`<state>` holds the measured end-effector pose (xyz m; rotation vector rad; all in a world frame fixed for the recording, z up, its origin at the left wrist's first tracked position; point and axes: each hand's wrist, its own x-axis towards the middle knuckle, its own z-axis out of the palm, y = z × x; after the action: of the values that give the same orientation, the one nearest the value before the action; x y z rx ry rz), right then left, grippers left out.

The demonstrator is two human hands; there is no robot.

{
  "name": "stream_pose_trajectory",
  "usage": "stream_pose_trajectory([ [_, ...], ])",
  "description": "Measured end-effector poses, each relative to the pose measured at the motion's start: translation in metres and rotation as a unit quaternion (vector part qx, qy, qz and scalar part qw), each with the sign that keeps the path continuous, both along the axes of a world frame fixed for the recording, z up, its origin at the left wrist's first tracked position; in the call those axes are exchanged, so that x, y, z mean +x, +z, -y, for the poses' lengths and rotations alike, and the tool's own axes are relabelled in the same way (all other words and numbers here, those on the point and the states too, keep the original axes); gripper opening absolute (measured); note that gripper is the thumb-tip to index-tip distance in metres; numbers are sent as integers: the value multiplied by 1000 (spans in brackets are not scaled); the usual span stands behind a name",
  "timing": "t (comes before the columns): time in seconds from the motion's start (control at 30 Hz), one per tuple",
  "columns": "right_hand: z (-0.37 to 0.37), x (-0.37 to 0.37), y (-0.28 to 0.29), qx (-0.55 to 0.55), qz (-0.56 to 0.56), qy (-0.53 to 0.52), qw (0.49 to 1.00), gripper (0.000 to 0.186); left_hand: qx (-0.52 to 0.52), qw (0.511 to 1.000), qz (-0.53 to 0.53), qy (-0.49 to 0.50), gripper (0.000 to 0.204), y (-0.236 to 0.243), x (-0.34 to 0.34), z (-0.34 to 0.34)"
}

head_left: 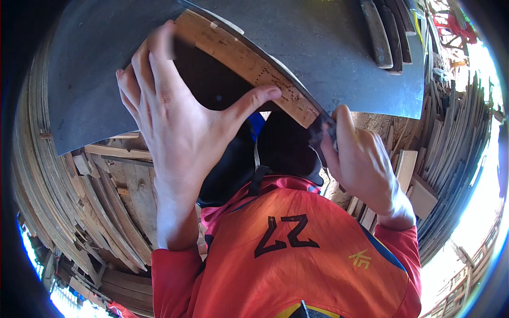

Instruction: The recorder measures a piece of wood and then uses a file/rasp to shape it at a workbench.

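Note:
A light wooden strip (238, 55) with small dark marks lies at a slant in front of me. Along its far side runs a long, thin dark piece with a pale edge (289, 74), blade-like in shape. My left hand (172, 106) is open and spread wide. Its thumb rests on the strip's face, and its index finger reaches the strip's far left end, where the picture is blurred. My right hand (363, 159) is closed around the dark handle-like end (324, 132) of the thin piece, beside the strip's near right end. Its fingers partly hide that end.
Behind the strip spreads a large grey metal sheet (323, 47). Several long dark tools with rounded ends (389, 45) lie at its upper right. Stacks of wooden slats (47, 159) rise on the left, with more slats (448, 159) on the right. Boards (138, 193) lie below the sheet.

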<state>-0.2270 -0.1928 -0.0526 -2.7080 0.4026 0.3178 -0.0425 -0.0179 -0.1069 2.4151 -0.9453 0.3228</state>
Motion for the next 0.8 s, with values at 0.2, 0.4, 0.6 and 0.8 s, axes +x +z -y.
stream_pose_trajectory([
  [0.2, 6, 1, 0, 4, 5, 13, 1000, 29, 22, 998, -39, 36, 121, 3, -6, -1],
  [0.4, 5, -36, 3, 12, 43, 9, 999, 28, 4, 1000, -19, 13, 118, 8, -4, -4],
  [0.6, 5, -4, 1, 10, 22, 16, 1000, 30, 9, 1000, -16, 19, 121, 7, -9, 2],
  [0.8, 2, 5, 2, 1, 20, 21, 1000, 28, 4, 1000, -20, 20, 121, 3, -7, -2],
])
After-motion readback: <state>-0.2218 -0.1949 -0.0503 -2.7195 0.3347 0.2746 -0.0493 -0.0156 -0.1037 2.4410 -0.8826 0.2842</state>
